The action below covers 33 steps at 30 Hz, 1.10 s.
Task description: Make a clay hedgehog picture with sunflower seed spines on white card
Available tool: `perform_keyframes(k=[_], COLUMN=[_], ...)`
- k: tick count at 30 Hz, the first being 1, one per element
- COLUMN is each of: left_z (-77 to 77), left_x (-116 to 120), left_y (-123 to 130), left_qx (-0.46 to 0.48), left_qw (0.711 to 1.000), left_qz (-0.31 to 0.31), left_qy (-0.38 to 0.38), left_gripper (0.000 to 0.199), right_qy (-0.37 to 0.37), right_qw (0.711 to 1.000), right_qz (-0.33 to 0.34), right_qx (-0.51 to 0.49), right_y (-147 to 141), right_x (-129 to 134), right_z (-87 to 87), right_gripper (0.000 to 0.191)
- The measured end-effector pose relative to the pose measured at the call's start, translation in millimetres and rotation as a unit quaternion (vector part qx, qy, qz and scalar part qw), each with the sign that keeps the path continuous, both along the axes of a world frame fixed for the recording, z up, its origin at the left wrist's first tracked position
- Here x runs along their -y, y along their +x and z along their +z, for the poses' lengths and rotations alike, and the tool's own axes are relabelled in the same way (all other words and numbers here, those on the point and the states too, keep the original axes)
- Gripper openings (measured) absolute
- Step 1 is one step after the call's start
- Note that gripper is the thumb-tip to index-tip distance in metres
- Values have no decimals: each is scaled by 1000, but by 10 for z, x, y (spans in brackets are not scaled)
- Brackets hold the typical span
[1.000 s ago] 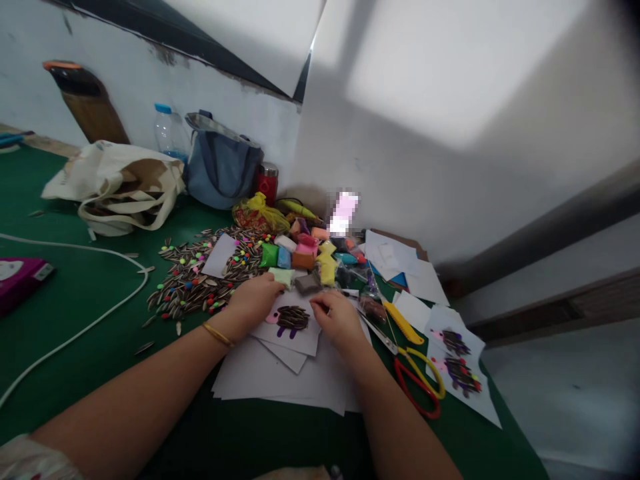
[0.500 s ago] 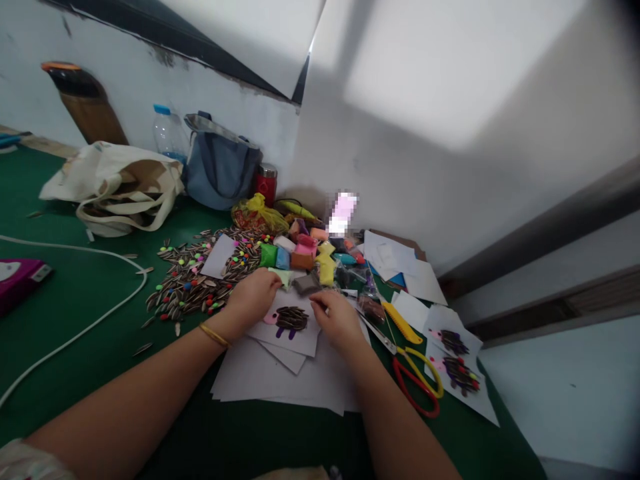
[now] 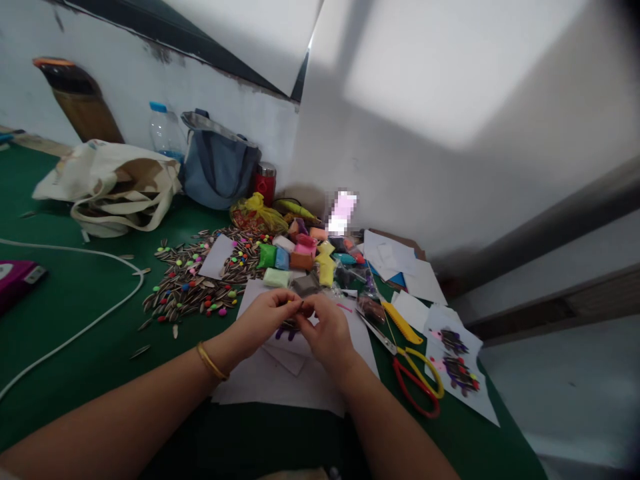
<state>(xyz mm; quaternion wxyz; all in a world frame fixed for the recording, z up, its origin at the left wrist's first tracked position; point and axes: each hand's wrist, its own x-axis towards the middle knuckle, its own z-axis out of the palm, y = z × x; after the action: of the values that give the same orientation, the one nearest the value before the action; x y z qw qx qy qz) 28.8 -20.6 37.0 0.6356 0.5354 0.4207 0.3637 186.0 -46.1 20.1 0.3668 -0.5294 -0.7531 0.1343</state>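
My left hand (image 3: 265,321) and my right hand (image 3: 327,335) meet fingertip to fingertip over the white paper (image 3: 320,383). Both are closed in a pinch. Something small and dark shows between the fingertips, too small to name. Beneath them lies a paper card with a hedgehog picture, mostly hidden; its purple legs (image 3: 286,334) show under my fingers. Left of my left hand spreads a heap of sunflower seeds (image 3: 193,293) mixed with small coloured balls. Just beyond my hands are packets of coloured clay, among them a pale green packet (image 3: 277,277) and a grey packet (image 3: 305,285).
Scissors (image 3: 420,377) and a yellow utility knife (image 3: 403,323) lie on the right, beside finished-looking hedgehog cards (image 3: 463,393). A white cable (image 3: 95,323) curves across the left. Bags, including a blue bag (image 3: 220,160), and a water bottle (image 3: 165,137) stand along the wall.
My hands were apart on either side of the hedgehog picture. They have come together above it, fingertips touching, and now cover most of it.
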Motion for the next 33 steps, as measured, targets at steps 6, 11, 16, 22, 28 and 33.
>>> perform_keyframes(k=[6, 11, 16, 22, 28, 33], left_z=[-9, -38, -116, -111, -73, -123], left_x=[-31, -81, -286, -394, -334, -343], left_y=[-51, -86, -276, -412, -377, -389], left_qx=[-57, -100, -259, -497, -561, -582], left_qw=[997, 989, 949, 833, 788, 769], left_qz=[-3, -47, -20, -82, -111, -117], left_qy=[52, 102, 181, 231, 228, 238], left_gripper=[30, 33, 39, 41, 42, 42], right_qy=[14, -11, -94, -220, -237, -221], right_qw=[999, 997, 995, 970, 965, 967], right_qz=[30, 48, 20, 29, 2, -9], right_qx=[-1, -60, 9, 104, 110, 129], right_y=[69, 190, 407, 479, 344, 290], right_x=[-1, -39, -113, -141, -153, -157], right_z=[61, 137, 192, 135, 52, 9], right_gripper=[12, 12, 13, 20, 21, 21])
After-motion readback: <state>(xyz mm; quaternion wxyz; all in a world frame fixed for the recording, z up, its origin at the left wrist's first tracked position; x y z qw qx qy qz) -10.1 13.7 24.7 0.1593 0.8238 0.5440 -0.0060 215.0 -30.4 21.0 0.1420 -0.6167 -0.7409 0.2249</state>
